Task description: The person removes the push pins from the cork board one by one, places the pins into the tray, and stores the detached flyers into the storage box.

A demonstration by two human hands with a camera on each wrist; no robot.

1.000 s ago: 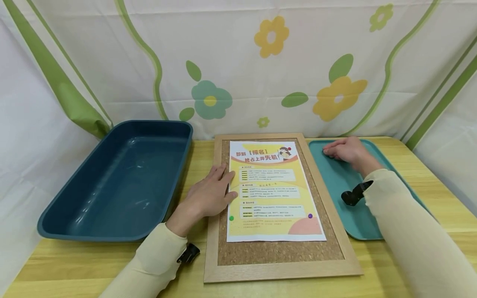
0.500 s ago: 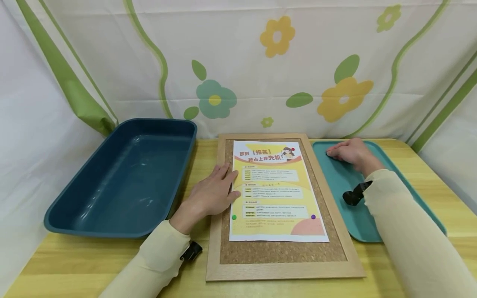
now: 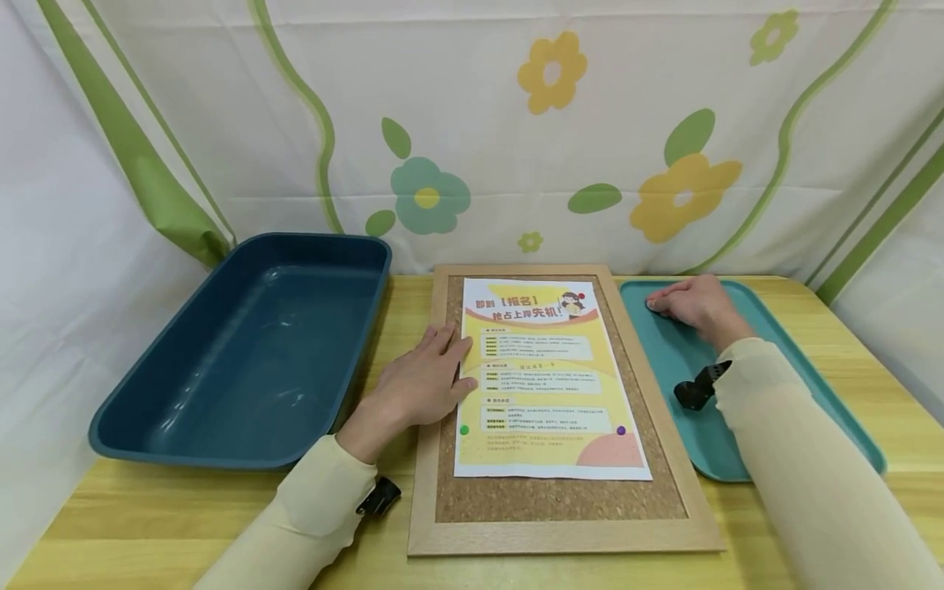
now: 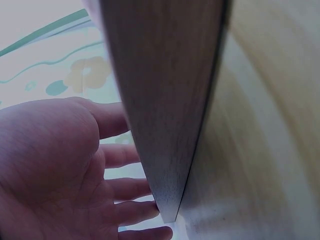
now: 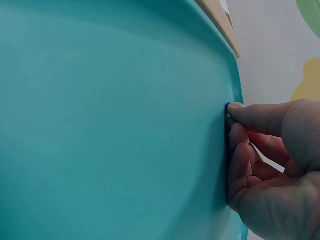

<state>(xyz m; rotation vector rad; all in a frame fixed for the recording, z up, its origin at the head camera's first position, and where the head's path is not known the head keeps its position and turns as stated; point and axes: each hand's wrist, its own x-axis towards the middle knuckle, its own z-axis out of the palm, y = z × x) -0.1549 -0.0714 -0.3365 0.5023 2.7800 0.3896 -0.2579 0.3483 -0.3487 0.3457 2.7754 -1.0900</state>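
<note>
A printed yellow sheet [image 3: 542,385] lies on a wood-framed cork board [image 3: 564,501]. A green pushpin [image 3: 464,430] and a purple pushpin [image 3: 621,430] sit near its lower corners. My left hand [image 3: 424,377] rests on the board's left frame, its fingers spread and fingertips touching the sheet's left edge. Seen from the left wrist, the fingers extend past the frame edge. Over the far end of the teal tray [image 3: 708,418], my right hand [image 3: 696,307] pinches a small blue piece [image 5: 227,106] between thumb and fingers; most of it is hidden.
A deep dark-blue tub [image 3: 221,369] stands left of the board. The wooden table [image 3: 162,524] meets a flowered white curtain [image 3: 487,123] at the back. A black wrist mount [image 3: 696,389] hangs over the tray.
The head view has shifted slightly, so the scene sits a bit further right. My right fingers have drawn in a little over the tray; my left hand stays on the board.
</note>
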